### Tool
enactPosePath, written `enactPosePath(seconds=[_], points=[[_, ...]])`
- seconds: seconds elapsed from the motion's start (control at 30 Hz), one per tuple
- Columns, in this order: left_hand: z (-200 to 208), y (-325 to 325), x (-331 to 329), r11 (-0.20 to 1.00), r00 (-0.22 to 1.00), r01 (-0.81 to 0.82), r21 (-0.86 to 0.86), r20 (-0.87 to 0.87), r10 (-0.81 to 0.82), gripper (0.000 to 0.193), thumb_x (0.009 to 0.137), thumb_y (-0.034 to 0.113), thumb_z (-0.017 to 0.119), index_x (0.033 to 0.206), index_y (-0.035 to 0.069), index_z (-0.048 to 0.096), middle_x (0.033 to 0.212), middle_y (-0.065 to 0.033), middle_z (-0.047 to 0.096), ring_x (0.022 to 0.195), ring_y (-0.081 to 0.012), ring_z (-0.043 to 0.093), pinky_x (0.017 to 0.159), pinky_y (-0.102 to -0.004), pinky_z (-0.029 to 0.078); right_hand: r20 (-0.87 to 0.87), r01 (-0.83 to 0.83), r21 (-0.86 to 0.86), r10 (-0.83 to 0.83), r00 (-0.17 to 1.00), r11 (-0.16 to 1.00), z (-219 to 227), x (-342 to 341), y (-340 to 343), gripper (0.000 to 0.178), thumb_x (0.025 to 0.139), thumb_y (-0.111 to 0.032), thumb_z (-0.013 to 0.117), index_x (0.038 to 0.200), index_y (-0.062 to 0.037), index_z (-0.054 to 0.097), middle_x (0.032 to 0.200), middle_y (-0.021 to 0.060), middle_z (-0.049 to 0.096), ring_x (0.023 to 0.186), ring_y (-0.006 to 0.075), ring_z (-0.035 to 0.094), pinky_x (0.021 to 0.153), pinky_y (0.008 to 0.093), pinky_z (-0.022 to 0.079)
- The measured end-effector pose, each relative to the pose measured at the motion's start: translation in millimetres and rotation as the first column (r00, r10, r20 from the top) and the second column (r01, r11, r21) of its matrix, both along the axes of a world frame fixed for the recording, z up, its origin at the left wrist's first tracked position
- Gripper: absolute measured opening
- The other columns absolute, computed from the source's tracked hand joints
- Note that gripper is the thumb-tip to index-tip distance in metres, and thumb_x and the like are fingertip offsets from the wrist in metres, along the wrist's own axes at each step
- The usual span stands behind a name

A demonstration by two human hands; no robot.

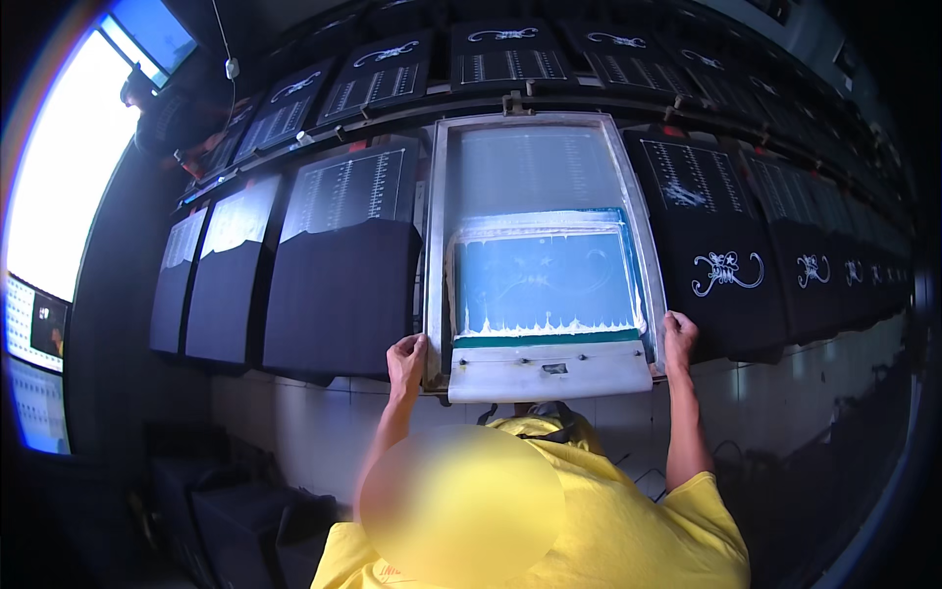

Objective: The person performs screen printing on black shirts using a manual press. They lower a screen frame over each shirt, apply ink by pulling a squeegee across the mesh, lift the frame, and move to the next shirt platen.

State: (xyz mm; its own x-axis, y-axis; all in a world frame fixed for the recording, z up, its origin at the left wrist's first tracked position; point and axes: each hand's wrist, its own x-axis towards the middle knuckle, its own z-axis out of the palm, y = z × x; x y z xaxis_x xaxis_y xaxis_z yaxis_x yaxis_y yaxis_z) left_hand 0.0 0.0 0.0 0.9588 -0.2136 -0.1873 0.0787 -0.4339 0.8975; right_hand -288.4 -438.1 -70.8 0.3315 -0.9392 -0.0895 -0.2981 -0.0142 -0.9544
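At left, black cloths [343,294] are lying side by side in a row. Beside them, a person's left hand [406,363] is curling narrowly around the lower left side of a pale frame [437,206]. The frame is sitting at centre, straight ahead of the wearer, its blue screen [549,280] carrying white paste [549,329] along the near edge; whether it is touching anything underneath cannot be told. At right, the right hand [680,341] is gripping the opposite side, near a cloth bearing a white scroll design [726,275]. Both hands are seemingly placing or lifting the frame, a step likely calling for an even, level movement.
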Motion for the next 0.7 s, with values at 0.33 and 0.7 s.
enactPosePath(seconds=[0.33, 0.7], points=[[44, 12, -18, 0.974, 0.995, -0.102, -0.2, -0.029, 0.099, 0.032, 0.098, 0.022, 0.065, 0.112, -0.007, 0.07, 0.088, -0.0052, 0.068, 0.077, -0.0103, 0.059, 0.07, -0.0258, 0.048, 0.092, 0.088, -0.003, -0.087, 0.992, 0.996, 30, -15, 36, 0.024, 0.095, -0.008, 0.063, 0.114, 0.0063, 0.07, 0.099, 0.0077, 0.072, 0.089, 0.0131, 0.064, 0.082, 0.0262, 0.05], [23, 192, 77, 0.913, 0.979, -0.194, -0.36, -0.014, 0.202, 0.032, 0.094, 0.021, 0.068, 0.112, -0.006, 0.072, 0.093, -0.0066, 0.072, 0.083, -0.0108, 0.064, 0.075, -0.0236, 0.048, 0.149, 0.012, -0.099, 0.002, 0.989, 0.995, 65, 87, 194, 0.022, 0.094, -0.005, 0.064, 0.111, 0.0067, 0.07, 0.093, 0.0036, 0.07, 0.083, 0.0088, 0.061, 0.077, 0.0239, 0.049]])
